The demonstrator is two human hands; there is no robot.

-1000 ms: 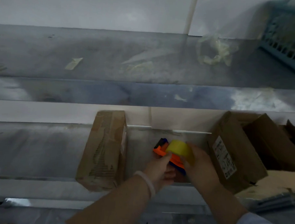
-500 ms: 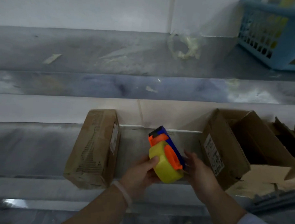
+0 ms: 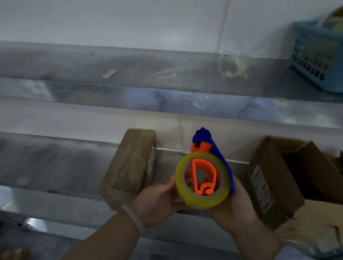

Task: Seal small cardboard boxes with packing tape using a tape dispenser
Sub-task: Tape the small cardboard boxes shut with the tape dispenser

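Fingers [image 3: 180, 205] of the left hand [image 3: 157, 200] curl under the yellow tape roll [image 3: 222, 193], thumb laid against its left rim; a firm hold. The right hand [image 3: 236, 208] cups the blue side of the tape dispenser [image 3: 204, 175] from the right. Its fingers sit behind the tool and mostly out of sight, but it appears to grip too. The dispenser is lifted off the bench [image 3: 47, 163] at lower centre of the frame, open hub turned toward the camera and cutter end pointing up. Judgement: it is held this way to check the roll's seating or find the tape's free end before any sealing. The closed box [image 3: 131, 167] lies just left of the hands, flaps shut, within easy reach for taping. The open box [image 3: 272, 185] stands at right, tipped with its flaps splayed. Writing: a white label on the open box's near side and a smaller one on the closed box's right side, both too blurred to read. No brand shows on the dispenser. A blue basket [image 3: 325, 63] sits on the shelf at upper right.
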